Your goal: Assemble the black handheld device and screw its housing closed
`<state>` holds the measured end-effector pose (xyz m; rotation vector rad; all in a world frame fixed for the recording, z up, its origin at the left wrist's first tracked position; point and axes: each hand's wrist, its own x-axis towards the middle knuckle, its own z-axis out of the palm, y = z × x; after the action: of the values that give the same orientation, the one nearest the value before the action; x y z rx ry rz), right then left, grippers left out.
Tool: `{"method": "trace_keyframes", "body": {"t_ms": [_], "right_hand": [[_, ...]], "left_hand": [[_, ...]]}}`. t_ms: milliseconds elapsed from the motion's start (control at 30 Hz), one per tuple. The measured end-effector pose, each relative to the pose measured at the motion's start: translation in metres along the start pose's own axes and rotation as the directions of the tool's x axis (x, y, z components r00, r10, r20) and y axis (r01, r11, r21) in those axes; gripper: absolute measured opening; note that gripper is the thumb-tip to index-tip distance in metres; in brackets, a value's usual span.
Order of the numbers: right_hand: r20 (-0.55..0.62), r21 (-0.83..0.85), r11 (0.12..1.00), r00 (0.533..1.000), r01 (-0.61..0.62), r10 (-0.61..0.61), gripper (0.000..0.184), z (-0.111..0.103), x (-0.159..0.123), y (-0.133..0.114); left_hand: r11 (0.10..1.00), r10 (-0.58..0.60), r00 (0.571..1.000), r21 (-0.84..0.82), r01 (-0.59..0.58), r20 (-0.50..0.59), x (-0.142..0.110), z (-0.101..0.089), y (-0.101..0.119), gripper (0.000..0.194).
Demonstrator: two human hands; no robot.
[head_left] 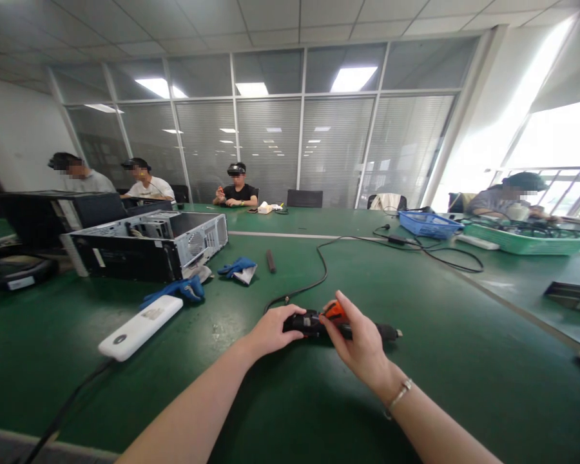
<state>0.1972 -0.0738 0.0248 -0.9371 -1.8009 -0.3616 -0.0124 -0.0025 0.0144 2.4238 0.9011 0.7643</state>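
Note:
A long black corded hand tool [385, 332] lies sideways on the green table in front of me, with a small metal tip at its right end. My left hand [270, 331] is closed around its left end, thumb and fingers on opposite sides. Over the tool's middle, my right hand [360, 338] pinches a small orange-handled tool [336, 311]; the fingers hide much of it, so its exact kind is unclear. Where it meets the black body is partly covered. The power cord [325, 270] runs from the black tool's left end toward the back right.
At left stand an opened computer case [125, 258], blue gloves [176, 293] and a white power strip [142, 327]. A dark bar [270, 261] lies farther back. Blue [430, 225] and green baskets [526, 241] sit at right. Several people work around the table.

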Motion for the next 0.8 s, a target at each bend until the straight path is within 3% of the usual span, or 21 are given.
{"method": "trace_keyframes", "body": {"t_ms": [133, 400, 633, 800], "right_hand": [[0.050, -0.030, 0.998, 0.997, 0.063, -0.062, 0.058, 0.000, 0.005, -0.003], [0.196, 0.157, 0.987, 0.980, -0.015, -0.016, 0.063, -0.005, 0.013, -0.017], [0.017, 0.068, 0.997, 0.999, -0.038, 0.037, 0.053, -0.005, 0.013, -0.010], [0.077, 0.111, 0.994, 0.997, -0.014, 0.005, 0.057, -0.003, 0.011, -0.009]], "left_hand": [[1.000, -0.008, 1.000, -0.009, 0.008, -0.002, 0.000, 0.001, -0.002, 0.048], [0.999, 0.034, 0.999, -0.026, -0.034, -0.013, -0.002, 0.000, 0.001, 0.047], [1.000, 0.020, 1.000, 0.008, -0.020, -0.006, -0.004, 0.000, 0.002, 0.049], [1.000, 0.016, 1.000, 0.025, -0.016, 0.000, -0.005, 0.000, 0.001, 0.050]]}}
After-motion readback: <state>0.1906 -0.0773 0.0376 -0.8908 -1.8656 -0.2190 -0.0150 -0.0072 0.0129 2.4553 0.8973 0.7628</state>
